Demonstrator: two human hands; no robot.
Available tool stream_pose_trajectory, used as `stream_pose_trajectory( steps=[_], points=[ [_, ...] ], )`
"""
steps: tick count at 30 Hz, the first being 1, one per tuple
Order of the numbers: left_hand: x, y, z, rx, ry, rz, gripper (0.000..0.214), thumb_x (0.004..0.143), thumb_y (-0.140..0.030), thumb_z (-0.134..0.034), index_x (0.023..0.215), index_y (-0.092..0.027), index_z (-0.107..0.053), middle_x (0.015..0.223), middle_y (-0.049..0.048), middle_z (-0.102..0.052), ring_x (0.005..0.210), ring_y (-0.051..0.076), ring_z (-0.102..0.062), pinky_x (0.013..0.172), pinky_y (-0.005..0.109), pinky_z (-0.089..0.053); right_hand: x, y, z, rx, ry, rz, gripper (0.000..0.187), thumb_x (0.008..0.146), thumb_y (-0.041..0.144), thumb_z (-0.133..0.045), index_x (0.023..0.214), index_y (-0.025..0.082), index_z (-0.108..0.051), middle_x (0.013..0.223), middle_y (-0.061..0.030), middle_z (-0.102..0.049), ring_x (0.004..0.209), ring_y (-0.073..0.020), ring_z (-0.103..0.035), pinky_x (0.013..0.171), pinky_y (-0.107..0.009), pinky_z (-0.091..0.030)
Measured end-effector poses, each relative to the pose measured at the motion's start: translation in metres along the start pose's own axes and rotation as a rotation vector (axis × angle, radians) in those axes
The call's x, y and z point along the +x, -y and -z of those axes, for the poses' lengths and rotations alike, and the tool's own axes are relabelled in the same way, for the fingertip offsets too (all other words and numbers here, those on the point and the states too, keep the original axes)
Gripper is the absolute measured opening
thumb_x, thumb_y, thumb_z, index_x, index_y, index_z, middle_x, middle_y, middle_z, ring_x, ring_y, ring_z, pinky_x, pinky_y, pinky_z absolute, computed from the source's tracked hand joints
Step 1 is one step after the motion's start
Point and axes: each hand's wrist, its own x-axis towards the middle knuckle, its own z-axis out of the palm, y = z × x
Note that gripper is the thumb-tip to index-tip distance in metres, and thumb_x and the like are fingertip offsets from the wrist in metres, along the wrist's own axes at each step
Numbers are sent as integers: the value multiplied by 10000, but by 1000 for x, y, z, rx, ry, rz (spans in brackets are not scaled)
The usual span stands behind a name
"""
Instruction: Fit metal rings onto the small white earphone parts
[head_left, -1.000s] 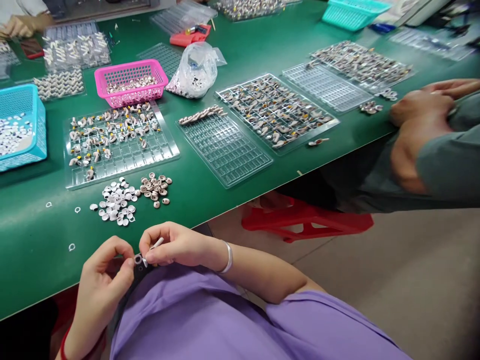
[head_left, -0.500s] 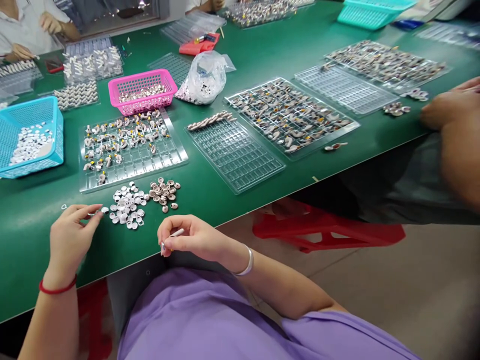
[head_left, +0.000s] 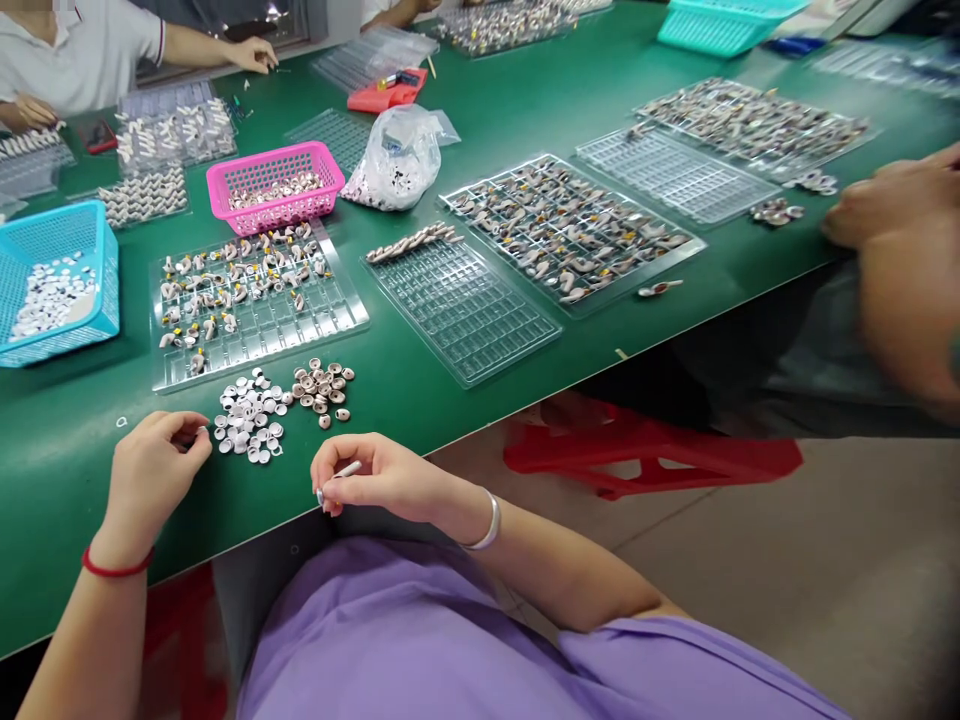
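My left hand (head_left: 159, 475) hovers at the left side of a pile of small white round caps (head_left: 247, 415). Its thumb and forefinger are pinched together, and what sits at the tips is too small to make out. My right hand (head_left: 375, 478) is closed near the table's front edge. Between its fingers is a small pale part with a stem (head_left: 349, 469), its lower end mostly covered by the fingertips. Brown-beige cup-shaped pieces (head_left: 322, 388) lie in a heap beside the white caps.
Behind the piles is a clear tray (head_left: 259, 335) of small grey-and-yellow parts. Around it stand a blue basket (head_left: 112, 285), a pink basket (head_left: 274, 155), a plastic bag (head_left: 401, 160) and more trays (head_left: 469, 310). Co-workers' arms (head_left: 900, 240) show at right and far left.
My left hand has shifted slightly right, to the edge of the white caps, its fingers now curled more. The right hand holds its part much as before. A far-left co-worker's arm has stretched out rightward.
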Motion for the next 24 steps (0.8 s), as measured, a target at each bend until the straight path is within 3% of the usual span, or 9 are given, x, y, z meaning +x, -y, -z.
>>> stream_pose_trajectory(
  steps=[5, 11, 15, 19, 24],
  points=[
    [-12, -9, 3, -125, -61, 25, 198, 851, -359, -615, 922, -222, -739, 851, -29, -715, 713, 144, -703, 745, 257, -555, 2, 4, -4, -156, -62, 69, 232, 780, 312, -769, 779, 147, -605, 830, -17, -635, 729, -105, -590, 706, -253, -515],
    [-41, -37, -11, -424, -60, -41, 275, 795, -357, -746, 1046, -247, -733, 882, 1, -750, 778, 170, -743, 810, 299, -618, 16, 5, -21, -487, -137, 366, 69, 835, 208, -649, 815, 173, -593, 1165, -116, -657, 1064, -187, -633, 875, -314, -529],
    [-59, -54, -21, -466, -71, -52, 274, 813, -327, -743, 1077, -257, -721, 875, 1, -768, 758, 169, -753, 755, 295, -630, 20, -3, -26, -575, -115, 435, 74, 837, 213, -628, 810, 178, -568, 1173, -139, -675, 998, -186, -647, 833, -311, -537],
    [-70, -61, -26, -645, -73, 34, 313, 764, -297, -793, 1060, -241, -708, 826, -12, -731, 736, 158, -737, 759, 292, -633, 13, -8, -23, -585, -116, 432, 88, 866, 226, -604, 812, 184, -548, 1064, -121, -694, 896, -174, -653, 799, -313, -547],
    [-75, -65, -23, -856, 75, 270, 340, 685, -363, -862, 963, -211, -739, 797, 8, -737, 707, 170, -725, 654, 250, -610, 2, -13, -17, -760, -63, 693, 79, 884, 187, -590, 840, 206, -528, 1087, -139, -712, 978, -192, -675, 883, -334, -555]
  ],
)
